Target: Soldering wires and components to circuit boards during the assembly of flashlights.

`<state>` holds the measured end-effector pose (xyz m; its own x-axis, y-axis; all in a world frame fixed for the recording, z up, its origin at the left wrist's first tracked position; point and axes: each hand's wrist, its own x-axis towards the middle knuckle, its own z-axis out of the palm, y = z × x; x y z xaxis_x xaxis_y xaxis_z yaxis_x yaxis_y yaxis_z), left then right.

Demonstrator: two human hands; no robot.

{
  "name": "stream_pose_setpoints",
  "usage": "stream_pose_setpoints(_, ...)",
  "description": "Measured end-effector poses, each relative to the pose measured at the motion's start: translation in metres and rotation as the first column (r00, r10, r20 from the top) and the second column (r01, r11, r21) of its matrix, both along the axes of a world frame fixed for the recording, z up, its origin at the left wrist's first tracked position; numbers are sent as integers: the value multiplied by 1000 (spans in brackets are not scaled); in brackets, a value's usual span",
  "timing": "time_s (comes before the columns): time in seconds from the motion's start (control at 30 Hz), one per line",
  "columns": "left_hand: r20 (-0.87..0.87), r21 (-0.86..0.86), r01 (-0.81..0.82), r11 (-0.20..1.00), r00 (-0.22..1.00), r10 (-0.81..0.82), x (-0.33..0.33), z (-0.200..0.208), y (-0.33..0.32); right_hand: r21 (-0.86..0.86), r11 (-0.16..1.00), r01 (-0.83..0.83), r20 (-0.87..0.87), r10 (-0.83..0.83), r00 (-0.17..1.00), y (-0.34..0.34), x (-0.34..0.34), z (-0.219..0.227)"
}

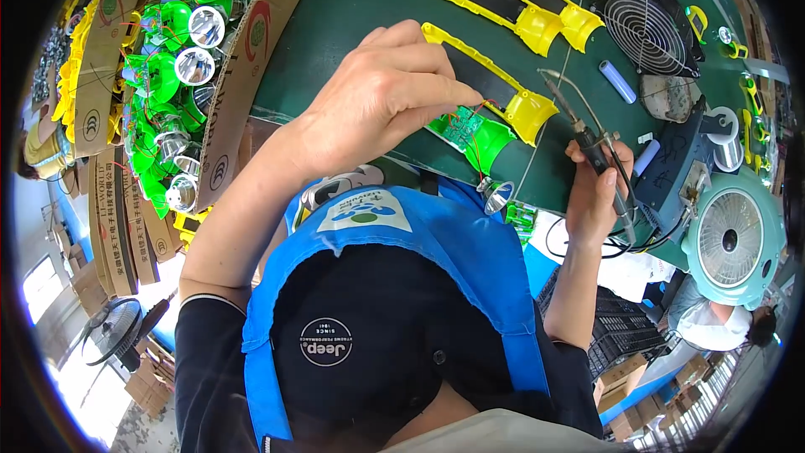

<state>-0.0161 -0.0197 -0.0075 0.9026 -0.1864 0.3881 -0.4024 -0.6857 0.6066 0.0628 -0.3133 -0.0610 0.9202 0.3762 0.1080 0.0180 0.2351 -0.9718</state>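
My left hand [390, 84] is closed in a pinch above a green circuit board [462, 126], its fingertips on a thin red wire [488, 104]. The board sits in a green plastic housing half [488, 144]. Wires run from it to a silver lamp reflector [496, 195] at the table's near edge. In my right hand [597, 193] is a soldering iron [594, 151] with a thin curved metal tube beside its tip. The tip points up and away, apart from the board. Just beyond the board lies a yellow housing half [530, 113].
More yellow housing halves [537, 27] lie at the back of the green table [352, 0]. A black square fan [646, 29], a blue cylindrical cell [618, 81] and a dark soldering unit [671, 172] stand right. A cardboard box [260, 29] of green lamp parts is left; a teal fan [729, 239] stands right.
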Motion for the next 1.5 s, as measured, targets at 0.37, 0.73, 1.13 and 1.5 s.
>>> stream_pose_setpoints(0.37,-73,329,51,943,997,-28,1,-7,-13,-232,937,-261,-225,209,952,14,17,25)
stream_pose_setpoints(0.73,-104,350,73,934,994,-39,5,-6,-12,-327,881,-341,-206,286,936,21,20,27)
stream_pose_setpoints(1.13,-88,340,29,940,996,1,1,-6,-18,-168,945,-280,-131,260,957,1,15,16)
stream_pose_setpoints(1.5,-97,311,40,950,995,-10,6,-7,-17,-187,963,-196,-135,172,976,-2,14,13)
